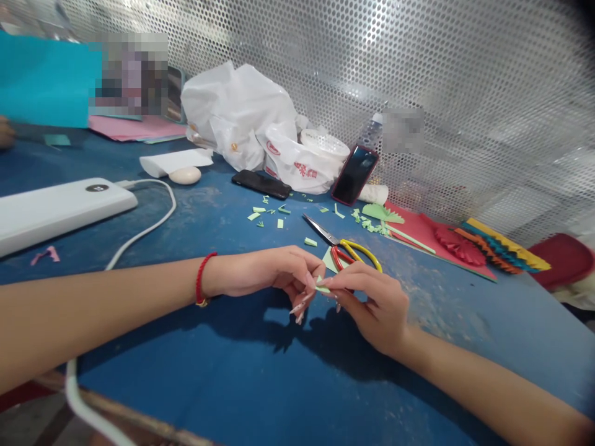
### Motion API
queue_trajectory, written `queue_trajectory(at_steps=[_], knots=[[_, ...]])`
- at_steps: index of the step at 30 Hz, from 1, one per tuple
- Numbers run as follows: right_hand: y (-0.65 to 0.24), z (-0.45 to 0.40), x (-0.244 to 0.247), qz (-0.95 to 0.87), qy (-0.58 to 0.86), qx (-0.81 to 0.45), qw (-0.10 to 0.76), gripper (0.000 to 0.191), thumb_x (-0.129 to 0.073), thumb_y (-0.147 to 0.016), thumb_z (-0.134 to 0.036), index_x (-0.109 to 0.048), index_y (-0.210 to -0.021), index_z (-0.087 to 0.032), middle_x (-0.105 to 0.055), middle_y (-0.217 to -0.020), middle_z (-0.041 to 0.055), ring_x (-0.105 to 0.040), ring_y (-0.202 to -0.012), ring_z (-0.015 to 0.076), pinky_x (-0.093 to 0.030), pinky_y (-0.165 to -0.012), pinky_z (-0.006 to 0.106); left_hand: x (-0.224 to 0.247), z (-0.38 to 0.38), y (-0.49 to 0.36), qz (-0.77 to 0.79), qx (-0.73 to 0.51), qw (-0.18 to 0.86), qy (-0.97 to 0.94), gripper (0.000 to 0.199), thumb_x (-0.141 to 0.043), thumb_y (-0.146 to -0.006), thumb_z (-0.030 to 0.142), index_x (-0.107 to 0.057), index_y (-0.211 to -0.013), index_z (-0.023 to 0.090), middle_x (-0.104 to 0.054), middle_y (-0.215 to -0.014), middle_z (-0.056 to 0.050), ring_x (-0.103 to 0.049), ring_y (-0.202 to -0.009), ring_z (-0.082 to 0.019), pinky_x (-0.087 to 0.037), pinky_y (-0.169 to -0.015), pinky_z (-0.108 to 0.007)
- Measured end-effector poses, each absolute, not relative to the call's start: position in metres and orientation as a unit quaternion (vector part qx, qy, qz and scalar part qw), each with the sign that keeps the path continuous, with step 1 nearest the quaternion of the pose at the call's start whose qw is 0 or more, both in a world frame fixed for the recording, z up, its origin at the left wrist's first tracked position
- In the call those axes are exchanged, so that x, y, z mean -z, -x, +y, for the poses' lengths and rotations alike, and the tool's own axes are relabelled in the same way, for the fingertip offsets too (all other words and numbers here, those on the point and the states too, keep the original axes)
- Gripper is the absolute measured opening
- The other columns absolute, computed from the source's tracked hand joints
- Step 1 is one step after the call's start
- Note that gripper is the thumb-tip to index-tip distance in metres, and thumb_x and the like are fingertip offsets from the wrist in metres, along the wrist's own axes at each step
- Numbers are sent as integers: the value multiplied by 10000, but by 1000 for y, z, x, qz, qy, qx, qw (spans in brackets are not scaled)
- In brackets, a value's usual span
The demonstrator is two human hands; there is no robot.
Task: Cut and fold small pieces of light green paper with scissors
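Note:
Between my two hands, above the blue table, is a small piece of light green paper [321, 287]. My left hand [283, 272], with a red bracelet at its wrist, pinches one side of it. The fingertips of my right hand [375, 297] pinch the other side. Just beyond my hands lie scissors [328, 231] with red and yellow handles, blades slightly apart. A green paper piece [330, 260] sits partly under them. Several small green paper scraps [280, 223] are scattered past the scissors.
A white power bank [65, 207] with a white cable [139, 232] occupies the left. At the back stand a white plastic bag [242, 111], a flat black phone [261, 184] and a propped phone [356, 175]. Pleated paper [506, 244] and red sheets [413, 226] lie right. Another person's hand [5, 133] shows far left.

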State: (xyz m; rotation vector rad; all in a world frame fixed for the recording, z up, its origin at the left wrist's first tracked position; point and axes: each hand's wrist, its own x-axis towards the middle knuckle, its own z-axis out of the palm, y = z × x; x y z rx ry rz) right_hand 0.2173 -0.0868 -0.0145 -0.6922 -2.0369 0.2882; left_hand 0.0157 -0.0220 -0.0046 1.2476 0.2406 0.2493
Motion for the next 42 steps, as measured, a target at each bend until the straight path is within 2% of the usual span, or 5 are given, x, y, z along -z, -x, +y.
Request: queue_trajectory(at_steps=[10,22,26,34,42], knots=[[-216,-87,14,-831,268,-112,473,187,-634,-860,-32,-714,-958,-169,-709,-781,32,-640,-670,107,-526,-637,210,6,-20,-14,115,-108,785,-600,80,-569,-769,170,-556,-697,137,-599,-594,7,-648,-580,-146,-518,-629,-252],[-213,-88,13,-818,290,-103,486,187,-684,-802,6,-730,-864,-164,-717,-738,28,-650,-639,102,-526,-612,191,11,-18,-14,127,-126,757,-628,72,-584,-776,137,-608,-708,139,-644,-606,2,-675,-599,-143,-515,-626,-218],[-213,-88,14,-814,289,-120,488,203,-675,-801,19,-724,-863,-167,-719,-734,25,-653,-652,103,-529,-634,200,13,-17,-13,117,-125,755,-633,64,-589,-778,140,-623,-723,141,-646,-621,-3,-679,-622,-152,-525,-638,-228],[-214,-88,16,-823,261,-141,484,162,-636,-864,-57,-708,-918,-192,-703,-730,20,-642,-662,114,-530,-617,220,9,-18,-13,95,-112,762,-631,108,-563,-804,161,-620,-715,142,-645,-630,-12,-670,-604,-159,-534,-647,-246],[-214,-87,16,-824,252,-147,486,161,-653,-849,-41,-706,-928,-172,-704,-735,29,-644,-665,114,-526,-611,215,8,-19,-13,90,-111,769,-623,104,-564,-793,153,-620,-707,140,-646,-623,-9,-665,-588,-155,-536,-640,-245]])
